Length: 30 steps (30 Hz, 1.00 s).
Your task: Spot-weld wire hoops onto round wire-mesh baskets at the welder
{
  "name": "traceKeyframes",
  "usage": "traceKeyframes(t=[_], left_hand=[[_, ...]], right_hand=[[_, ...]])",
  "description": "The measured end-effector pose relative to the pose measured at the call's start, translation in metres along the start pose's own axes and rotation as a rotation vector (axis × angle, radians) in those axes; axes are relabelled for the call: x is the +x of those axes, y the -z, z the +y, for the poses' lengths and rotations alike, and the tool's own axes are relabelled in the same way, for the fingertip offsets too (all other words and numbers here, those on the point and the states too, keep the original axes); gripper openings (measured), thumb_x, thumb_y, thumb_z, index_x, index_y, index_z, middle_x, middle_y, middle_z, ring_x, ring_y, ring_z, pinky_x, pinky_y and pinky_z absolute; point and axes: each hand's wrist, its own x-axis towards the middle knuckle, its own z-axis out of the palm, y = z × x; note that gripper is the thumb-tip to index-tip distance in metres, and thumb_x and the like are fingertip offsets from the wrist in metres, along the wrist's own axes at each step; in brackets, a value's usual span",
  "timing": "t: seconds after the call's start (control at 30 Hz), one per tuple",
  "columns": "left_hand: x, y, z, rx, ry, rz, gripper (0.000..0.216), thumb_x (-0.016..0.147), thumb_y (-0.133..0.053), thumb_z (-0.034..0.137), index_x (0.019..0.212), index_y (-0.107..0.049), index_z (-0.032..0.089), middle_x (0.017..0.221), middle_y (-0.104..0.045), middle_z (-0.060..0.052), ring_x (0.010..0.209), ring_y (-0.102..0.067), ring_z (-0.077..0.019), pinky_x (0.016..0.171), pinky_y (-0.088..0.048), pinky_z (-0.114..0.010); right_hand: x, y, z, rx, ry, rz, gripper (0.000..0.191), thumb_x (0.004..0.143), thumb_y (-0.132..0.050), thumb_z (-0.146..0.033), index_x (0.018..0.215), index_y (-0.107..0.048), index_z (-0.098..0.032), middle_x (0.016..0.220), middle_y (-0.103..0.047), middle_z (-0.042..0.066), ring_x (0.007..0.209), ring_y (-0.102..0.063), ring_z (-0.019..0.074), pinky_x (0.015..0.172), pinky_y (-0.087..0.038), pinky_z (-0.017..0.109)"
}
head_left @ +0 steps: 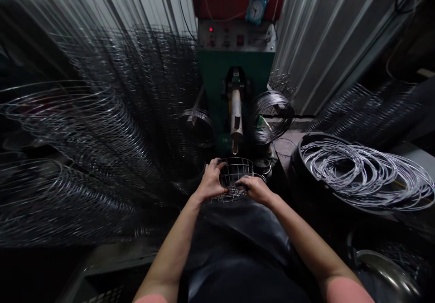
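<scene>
A small round wire basket point(237, 169) is between my hands, low in front of the green machine point(217, 74). My left hand point(211, 181) grips its left side, with the fingers on the upper rim and the thumb lower down. At the near right side my right hand point(255, 188) is closed, its curled fingers on the wires. Whether it also pinches a loose piece of wire is hard to see. Just above and behind the basket, the machine's rod-shaped metal arm point(236, 117) points down, its tip apart from the basket.
Tall stacks of wire rings point(112, 113) lean on the left. Wire coils point(272, 113) hang beside the machine. To the right, a black tub point(311, 176) holds many loose wire rings point(360, 169). A blue clock point(257, 7) hangs above the control panel point(231, 40), where a red light glows.
</scene>
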Motion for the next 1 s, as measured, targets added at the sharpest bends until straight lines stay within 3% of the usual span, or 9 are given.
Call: traceKeyframes(t=[0.3,0.63,0.83,1.0], left_hand=[[0.017,-0.002,-0.016,-0.086,-0.012,-0.016,0.091,0.049,-0.083,0.030,0.129,-0.042,0.015,0.142,-0.030,-0.022,0.135,-0.026,-0.0381,0.108,-0.025,-0.058],[0.017,-0.011,-0.025,-0.169,-0.046,0.016,0.092,0.048,-0.084,0.032,0.130,-0.043,0.016,0.142,-0.031,-0.019,0.135,-0.026,-0.0364,0.110,-0.027,-0.052],[0.037,-0.011,-0.029,-0.211,-0.005,0.041,0.091,0.046,-0.084,0.030,0.127,-0.046,0.014,0.142,-0.033,-0.019,0.134,-0.029,-0.0353,0.110,-0.028,-0.048],[0.047,-0.012,-0.033,-0.277,0.017,-0.018,0.094,0.047,-0.085,0.031,0.131,-0.044,0.017,0.143,-0.031,-0.018,0.136,-0.027,-0.0349,0.110,-0.027,-0.048]], right_hand=[[0.016,0.004,0.004,-0.070,0.002,-0.016,0.029,0.080,-0.059,-0.008,0.105,-0.066,-0.021,0.094,-0.068,0.005,0.086,-0.064,0.0174,0.074,-0.048,0.025],[0.016,0.003,0.002,-0.130,-0.033,-0.053,0.029,0.083,-0.054,-0.010,0.107,-0.065,-0.020,0.098,-0.067,0.006,0.087,-0.063,0.0175,0.073,-0.047,0.024],[0.033,0.014,0.006,-0.175,-0.063,-0.037,0.027,0.085,-0.054,-0.012,0.107,-0.066,-0.020,0.098,-0.066,0.006,0.089,-0.063,0.0172,0.073,-0.045,0.023],[0.039,0.017,0.010,-0.213,-0.077,-0.004,0.024,0.085,-0.057,-0.013,0.105,-0.067,-0.022,0.099,-0.068,0.005,0.088,-0.063,0.0172,0.071,-0.045,0.022]])
